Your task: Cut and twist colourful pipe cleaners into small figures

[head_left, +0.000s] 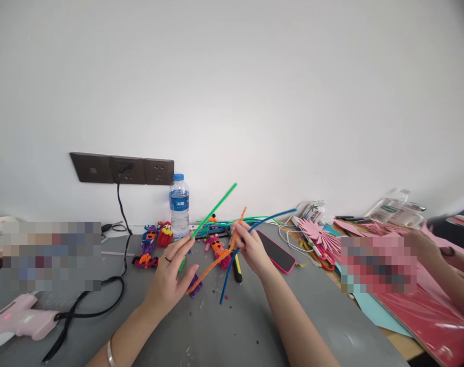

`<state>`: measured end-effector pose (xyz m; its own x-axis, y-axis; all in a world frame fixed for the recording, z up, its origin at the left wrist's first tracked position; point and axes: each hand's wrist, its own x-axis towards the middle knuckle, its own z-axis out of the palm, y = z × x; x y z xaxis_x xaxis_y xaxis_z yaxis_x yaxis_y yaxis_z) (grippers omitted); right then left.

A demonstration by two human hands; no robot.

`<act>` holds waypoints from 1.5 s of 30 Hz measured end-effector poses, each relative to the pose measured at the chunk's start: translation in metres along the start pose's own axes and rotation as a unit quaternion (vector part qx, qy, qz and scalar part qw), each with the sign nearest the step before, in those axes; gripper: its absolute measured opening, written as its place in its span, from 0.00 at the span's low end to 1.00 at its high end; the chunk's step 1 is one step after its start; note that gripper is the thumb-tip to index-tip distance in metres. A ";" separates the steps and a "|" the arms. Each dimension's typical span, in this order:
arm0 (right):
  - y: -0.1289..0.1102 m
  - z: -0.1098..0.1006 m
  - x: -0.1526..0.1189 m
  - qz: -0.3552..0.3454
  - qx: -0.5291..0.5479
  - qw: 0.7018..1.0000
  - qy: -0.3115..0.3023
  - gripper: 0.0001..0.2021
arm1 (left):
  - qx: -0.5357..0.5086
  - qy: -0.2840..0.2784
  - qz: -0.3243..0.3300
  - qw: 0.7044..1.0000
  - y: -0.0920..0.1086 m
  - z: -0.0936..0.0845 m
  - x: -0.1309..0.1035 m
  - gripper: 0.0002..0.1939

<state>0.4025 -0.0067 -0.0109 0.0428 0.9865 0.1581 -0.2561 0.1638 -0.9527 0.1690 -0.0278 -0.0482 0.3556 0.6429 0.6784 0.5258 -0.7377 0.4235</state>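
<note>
A green pipe cleaner [216,208] slants up and right from my left hand [171,267], held at the fingers. My right hand [249,243] pinches an orange pipe cleaner [212,266] and a blue pipe cleaner [272,218]. The orange one is bent and runs down left to near my left thumb. Beneath its lower end lies a purple fuzzy piece [196,286]. Behind my hands is a pink and orange pipe-cleaner figure [217,250]. More fuzzy figures, one purple [150,239] and one red [165,234], rest beyond my left hand.
A water bottle [179,208] stands by the wall. Loose pipe cleaners, a yellow-black cutter [237,269] and a phone [276,251] lie behind my right hand. A pink glue gun [23,318] with a black cord is at left. At right, another person's hand [419,250] is over pink paper.
</note>
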 end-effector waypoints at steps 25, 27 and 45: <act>0.017 0.021 -0.005 0.073 0.078 0.990 -0.093 0.15 | -0.012 -0.047 -0.004 0.999 -0.004 0.009 -0.001 0.23; 0.012 0.009 0.001 0.042 0.103 0.994 -0.019 0.16 | -0.010 -0.032 -0.029 0.999 -0.004 0.009 0.000 0.23; 0.012 0.012 -0.003 0.098 0.068 0.987 -0.103 0.14 | -0.040 -0.064 -0.030 0.997 -0.006 0.013 -0.002 0.25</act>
<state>0.3876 -0.0074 -0.0196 -0.2142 0.9761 0.0369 -0.3686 -0.0458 -0.9285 0.1748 -0.0218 -0.0596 0.4236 0.7033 0.5709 0.4881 -0.7081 0.5102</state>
